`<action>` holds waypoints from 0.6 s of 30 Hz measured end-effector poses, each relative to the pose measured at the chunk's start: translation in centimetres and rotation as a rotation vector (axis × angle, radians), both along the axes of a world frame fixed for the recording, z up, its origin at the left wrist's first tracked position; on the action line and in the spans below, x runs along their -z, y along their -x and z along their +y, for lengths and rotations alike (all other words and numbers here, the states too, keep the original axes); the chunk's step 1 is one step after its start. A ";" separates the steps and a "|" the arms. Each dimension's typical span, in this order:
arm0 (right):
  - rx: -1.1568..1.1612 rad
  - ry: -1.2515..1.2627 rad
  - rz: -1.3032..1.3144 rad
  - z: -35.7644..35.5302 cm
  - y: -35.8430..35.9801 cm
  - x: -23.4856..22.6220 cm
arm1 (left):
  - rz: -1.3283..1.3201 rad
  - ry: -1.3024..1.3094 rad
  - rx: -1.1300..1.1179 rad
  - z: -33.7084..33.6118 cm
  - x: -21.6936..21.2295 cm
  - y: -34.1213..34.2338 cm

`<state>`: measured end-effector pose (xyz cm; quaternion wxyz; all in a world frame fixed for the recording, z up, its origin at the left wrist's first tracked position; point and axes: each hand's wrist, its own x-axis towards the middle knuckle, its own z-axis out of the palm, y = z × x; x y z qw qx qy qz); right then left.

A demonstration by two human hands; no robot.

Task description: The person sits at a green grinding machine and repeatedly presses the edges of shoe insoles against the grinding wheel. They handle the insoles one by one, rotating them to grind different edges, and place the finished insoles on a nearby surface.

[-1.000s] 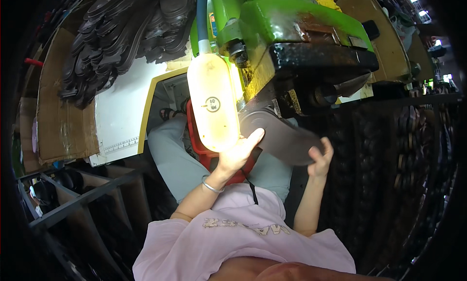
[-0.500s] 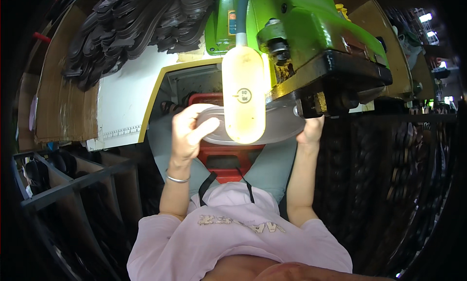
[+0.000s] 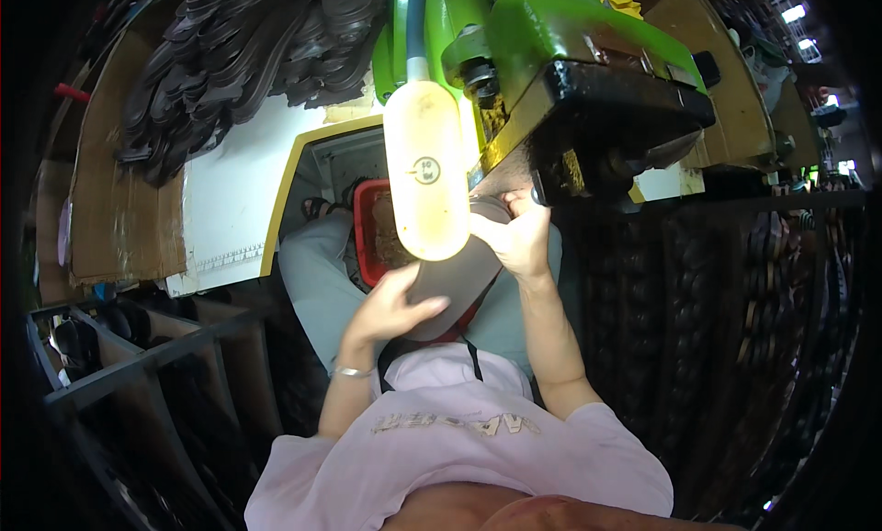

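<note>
A flat grey-brown shoe sole (image 3: pixel 459 288) is held slanting over my lap, its far end close under the black head (image 3: pixel 616 127) of a green machine (image 3: pixel 551 35). At its near end my left hand (image 3: pixel 390 306) grips the left edge, thumb on top. Close beside the machine's head, my right hand (image 3: pixel 516 237) is closed on the far right part of the sole. A bright oblong lamp (image 3: pixel 425 173) on a blue-grey stem hides the sole's middle and some left fingers. Whether the sole touches the machine's working part cannot be seen.
Dark soles (image 3: pixel 220 62) lie piled on the white, yellow-edged table (image 3: pixel 230 163) beside a cardboard box (image 3: pixel 129 200). Below the lamp stands a red basin (image 3: pixel 367 246) holding scraps. Racks with dark shoe parts flank me, one a grey divided rack (image 3: pixel 156 347) at left.
The sole has turned from lying crosswise to slanting toward me. My left hand has come nearer my body; my right hand has shifted left. The lamp and machine appear further left in view.
</note>
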<state>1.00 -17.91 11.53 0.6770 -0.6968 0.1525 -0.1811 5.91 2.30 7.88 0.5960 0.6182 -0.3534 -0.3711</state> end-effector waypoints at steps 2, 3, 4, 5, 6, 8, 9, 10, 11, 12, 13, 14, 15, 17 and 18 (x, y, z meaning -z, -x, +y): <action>0.129 0.051 -0.080 0.5 0.4 0.0 | 0.056 0.164 -0.345 -4.9 -2.5 0.3; 0.211 0.039 -0.111 0.6 0.8 0.8 | 0.046 0.167 -0.388 -6.5 -2.6 -0.1; 0.289 0.023 -0.143 0.8 1.4 1.3 | 0.036 0.168 -0.433 -7.5 -2.6 -0.3; 0.328 0.050 -0.136 1.4 2.4 1.6 | -0.146 0.162 -0.497 -8.2 -1.9 -0.4; 0.370 0.075 -0.131 2.1 4.2 2.1 | -0.212 0.104 -0.523 -8.2 -1.4 -0.3; 0.041 -0.158 0.114 3.8 10.0 3.7 | -0.268 0.050 -0.552 -8.5 -0.5 0.1; -0.025 -0.065 0.185 5.0 12.7 5.1 | -0.264 0.049 -0.561 -8.6 0.1 0.4; -0.095 0.021 0.262 6.1 14.9 6.2 | -0.261 0.046 -0.575 -8.5 0.7 0.7; -0.004 -0.273 0.312 6.3 16.7 6.7 | -0.234 0.073 -0.595 -8.3 0.8 0.9; 0.095 -0.565 0.359 5.8 18.3 6.9 | -0.220 0.089 -0.601 -8.1 1.0 0.9; 0.172 -0.508 0.282 4.7 19.1 6.6 | -0.136 0.142 -0.618 -7.6 0.9 1.0; 0.254 -0.444 0.201 3.2 19.1 6.3 | -0.051 0.201 -0.632 -7.3 1.0 1.1; 0.293 -0.375 0.176 2.0 18.4 4.9 | 0.014 0.245 -0.644 -6.9 0.7 1.2; 0.352 -0.288 0.102 -0.6 16.6 2.5 | 0.118 0.292 -0.638 -6.1 0.0 0.9; 0.368 -0.271 0.051 -2.0 15.7 1.8 | 0.166 0.290 -0.629 -5.7 -0.4 0.7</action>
